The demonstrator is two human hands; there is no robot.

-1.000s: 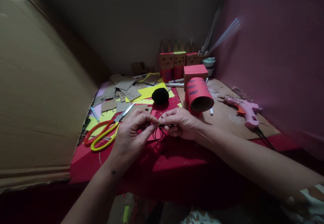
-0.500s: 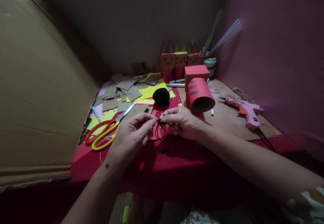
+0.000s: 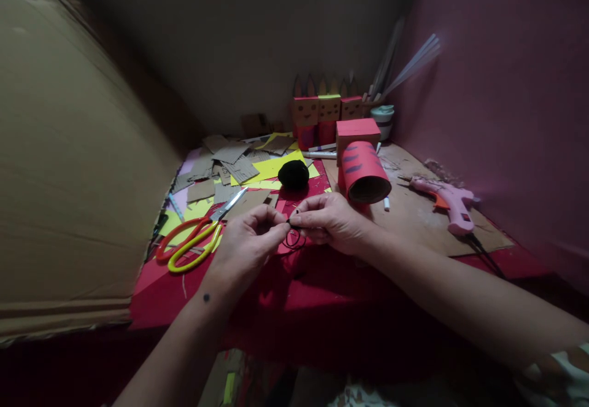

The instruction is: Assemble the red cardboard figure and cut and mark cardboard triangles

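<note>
Between my fingertips is a small looped bundle of black yarn (image 3: 294,241), its loops hanging below the pinch. My left hand (image 3: 253,235) pinches it from the left with thumb and forefinger. From the right, my right hand (image 3: 329,223) grips the same bundle, its fingers curled. Just beyond the hands sits a black ball of yarn (image 3: 293,175) on the red tabletop (image 3: 294,287). Left of my left hand lie open-bladed scissors (image 3: 196,242) with one red and one yellow handle.
Cardboard scraps (image 3: 237,164) and yellow paper (image 3: 269,167) cover the back left. A red paper tube figure (image 3: 363,170) lies at right, near a pink glue gun (image 3: 448,201) on a cardboard sheet (image 3: 414,229). Cardboard animal figures (image 3: 328,109) stand behind. A tall cardboard panel (image 3: 78,167) borders the left.
My left hand has shifted slightly right and down, closer to my right hand. The hanging yarn loops look smaller and have changed shape.
</note>
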